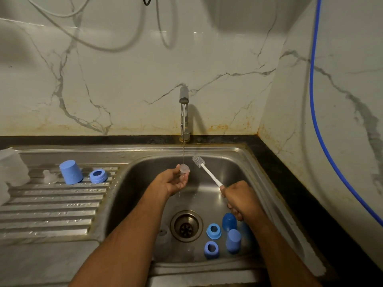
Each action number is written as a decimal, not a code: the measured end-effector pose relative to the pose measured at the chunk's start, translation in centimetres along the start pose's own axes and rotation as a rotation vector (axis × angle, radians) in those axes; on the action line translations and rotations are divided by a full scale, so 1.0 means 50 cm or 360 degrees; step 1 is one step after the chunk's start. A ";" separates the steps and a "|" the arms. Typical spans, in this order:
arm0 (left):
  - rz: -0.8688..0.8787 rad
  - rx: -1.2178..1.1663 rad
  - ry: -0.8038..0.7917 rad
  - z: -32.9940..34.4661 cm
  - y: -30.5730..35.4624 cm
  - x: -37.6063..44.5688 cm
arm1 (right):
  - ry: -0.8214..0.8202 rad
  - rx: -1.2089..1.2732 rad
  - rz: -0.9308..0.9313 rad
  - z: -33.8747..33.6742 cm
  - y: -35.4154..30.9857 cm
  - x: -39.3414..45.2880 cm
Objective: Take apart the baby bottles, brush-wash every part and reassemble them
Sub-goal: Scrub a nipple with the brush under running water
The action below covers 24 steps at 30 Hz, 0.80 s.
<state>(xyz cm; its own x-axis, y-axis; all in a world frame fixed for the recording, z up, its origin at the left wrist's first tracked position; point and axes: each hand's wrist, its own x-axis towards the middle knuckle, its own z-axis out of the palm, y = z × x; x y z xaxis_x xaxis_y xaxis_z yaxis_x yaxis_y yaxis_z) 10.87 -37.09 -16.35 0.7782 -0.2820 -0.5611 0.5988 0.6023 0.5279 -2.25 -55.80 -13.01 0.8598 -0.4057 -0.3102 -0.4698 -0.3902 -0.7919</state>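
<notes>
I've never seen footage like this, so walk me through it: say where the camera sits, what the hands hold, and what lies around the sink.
There is one picture, from a camera worn on a person's head, looking down at their bare hands over a steel sink. No machine is involved. The left hand holds a clear teat under the water running from the tap. The right hand has its fingers curled round the handle of a white brush, its bristle head up beside the stream. In the basin, near the drain, lie blue rings and caps. On the ribbed drainboard to the left stand a blue cap, a blue ring and a clear teat.
</notes>
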 end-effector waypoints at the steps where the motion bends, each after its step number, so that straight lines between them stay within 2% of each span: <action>1: 0.0028 0.0083 0.0024 0.004 -0.001 0.001 | 0.0011 -0.0002 0.0000 0.001 -0.001 -0.001; 3: 0.0043 0.0240 0.0043 0.008 -0.004 0.002 | 0.0066 -0.0031 -0.0025 0.003 0.001 -0.002; 9: 0.0123 0.0312 0.0014 0.011 -0.012 -0.009 | 0.0041 -0.0075 -0.0026 0.002 0.005 0.000; 11: 0.0290 0.0363 0.0135 0.015 -0.013 0.002 | 0.0008 -0.0056 0.0014 -0.002 0.007 0.006; 14: 0.0591 0.0763 0.0396 0.011 -0.026 0.013 | 0.0045 -0.0111 -0.0009 0.002 0.013 0.012; 20: 0.0928 0.1195 0.0610 0.012 -0.056 0.001 | 0.0181 -0.0562 -0.0038 0.020 0.060 -0.003; 24: 0.1060 0.1410 0.0591 0.020 -0.034 -0.054 | 0.0143 -0.0728 -0.0190 0.011 0.046 -0.039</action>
<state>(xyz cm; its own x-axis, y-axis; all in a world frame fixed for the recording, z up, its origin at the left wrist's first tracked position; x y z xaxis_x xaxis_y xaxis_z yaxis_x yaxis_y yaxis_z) 7.95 -38.10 -15.10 0.9728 0.2173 -0.0801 0.1296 -0.2243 0.9659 -4.90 -55.43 -14.52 0.9019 -0.3978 -0.1682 -0.4258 -0.7540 -0.5001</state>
